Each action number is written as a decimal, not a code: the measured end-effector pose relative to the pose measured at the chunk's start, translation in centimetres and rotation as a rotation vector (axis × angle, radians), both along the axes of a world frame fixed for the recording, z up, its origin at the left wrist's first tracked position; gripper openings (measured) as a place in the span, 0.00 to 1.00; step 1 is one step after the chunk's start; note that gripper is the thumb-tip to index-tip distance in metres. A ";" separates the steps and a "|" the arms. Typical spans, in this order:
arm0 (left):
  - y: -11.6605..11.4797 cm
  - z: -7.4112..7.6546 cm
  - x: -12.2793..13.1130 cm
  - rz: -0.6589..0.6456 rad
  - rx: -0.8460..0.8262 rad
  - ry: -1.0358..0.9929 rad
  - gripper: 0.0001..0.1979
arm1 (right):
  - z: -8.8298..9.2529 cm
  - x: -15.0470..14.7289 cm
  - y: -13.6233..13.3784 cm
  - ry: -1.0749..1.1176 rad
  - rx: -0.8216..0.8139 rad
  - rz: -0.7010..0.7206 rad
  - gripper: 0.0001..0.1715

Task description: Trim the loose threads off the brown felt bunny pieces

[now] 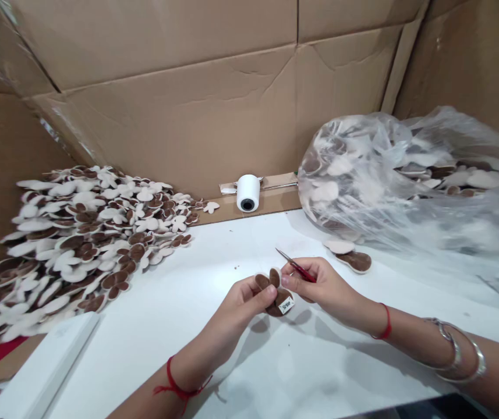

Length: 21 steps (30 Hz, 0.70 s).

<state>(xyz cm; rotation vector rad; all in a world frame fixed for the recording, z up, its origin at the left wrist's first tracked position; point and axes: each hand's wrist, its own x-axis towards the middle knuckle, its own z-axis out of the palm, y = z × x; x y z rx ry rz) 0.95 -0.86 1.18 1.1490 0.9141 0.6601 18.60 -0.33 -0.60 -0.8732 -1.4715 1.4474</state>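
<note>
My left hand pinches a brown plush piece with pale edges between thumb and fingers, above the white table. Two ear-like lobes stand up from this piece, and a small white label with dark lettering is on its lower part. In my right hand is a slim pointed metal tool with a red handle, its tip aimed up and left, away from the piece. The right thumb and fingertips are at the piece's right lobe, seemingly touching it.
A big heap of similar brown and white pieces lies at left, behind a white box-like edge. At right sits a clear plastic bag full of pieces, with loose ones before it. A white cylindrical device stands by the cardboard wall.
</note>
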 end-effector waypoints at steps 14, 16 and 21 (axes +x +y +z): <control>0.2 0.2 -0.5 0.068 0.096 0.126 0.15 | -0.4 0.1 0.5 -0.014 -0.031 -0.060 0.22; 0.2 0.3 -0.4 0.079 0.100 0.124 0.15 | -0.2 0.1 0.4 -0.026 -0.042 -0.085 0.21; 0.3 0.6 -0.3 0.121 0.166 0.107 0.14 | -0.2 0.4 0.1 -0.057 -0.045 -0.120 0.20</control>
